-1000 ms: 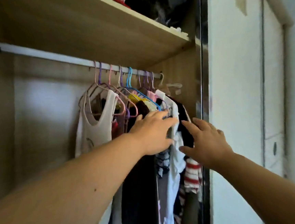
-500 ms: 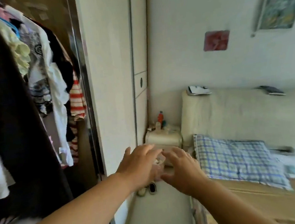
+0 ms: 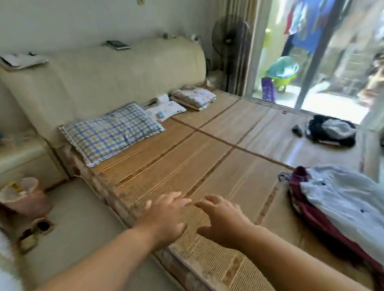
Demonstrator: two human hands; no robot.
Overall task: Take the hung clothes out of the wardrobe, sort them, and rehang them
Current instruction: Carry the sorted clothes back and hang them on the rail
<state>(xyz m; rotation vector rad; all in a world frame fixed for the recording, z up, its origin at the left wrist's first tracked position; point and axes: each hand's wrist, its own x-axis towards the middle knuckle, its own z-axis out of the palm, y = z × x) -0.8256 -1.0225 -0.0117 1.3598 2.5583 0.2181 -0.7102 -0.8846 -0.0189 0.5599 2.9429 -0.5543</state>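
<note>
While both arms are reaching out over the near edge of the bed (image 3: 210,148), the left hand (image 3: 167,219) and the right hand (image 3: 225,219) are hovering side by side, palms down, fingers loosely spread and grasping nothing. A woven mat (image 3: 165,171) is covering the bed. The clothes in view are lying on it rather than hanging: a pale blue-white garment (image 3: 344,197) is resting on top of a maroon one (image 3: 318,218) near the right edge, with what looks like hanger hooks (image 3: 284,176) sticking out at their upper end, though blur is making that hard to confirm. A dark bundle of clothing (image 3: 331,129) is sitting farther off, toward the glass door (image 3: 330,40). A checked pillow (image 3: 113,131) is lying by the padded headboard (image 3: 110,76), and a pink bin (image 3: 23,197) is standing on the floor at left
</note>
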